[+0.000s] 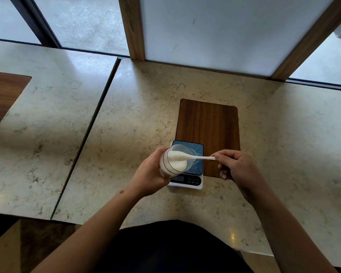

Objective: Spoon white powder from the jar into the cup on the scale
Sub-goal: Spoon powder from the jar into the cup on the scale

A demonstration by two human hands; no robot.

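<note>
My left hand (150, 174) grips a clear jar (172, 161) of white powder, tilted so its mouth faces right, over the left side of the scale. My right hand (234, 166) pinches the handle of a white plastic spoon (197, 157). The spoon's bowl, heaped with white powder, lies across the jar's mouth. A small clear cup (193, 152) stands on the scale's blue plate (197, 166), partly hidden behind the jar and spoon. The scale's (187, 183) white front edge shows a dark display and buttons.
The scale rests half on a dark wooden board (209, 123) set into the beige stone counter (126, 119). A seam (89, 133) splits the counter on the left; another wooden inset (2, 95) lies far left. Windows and wooden posts stand behind.
</note>
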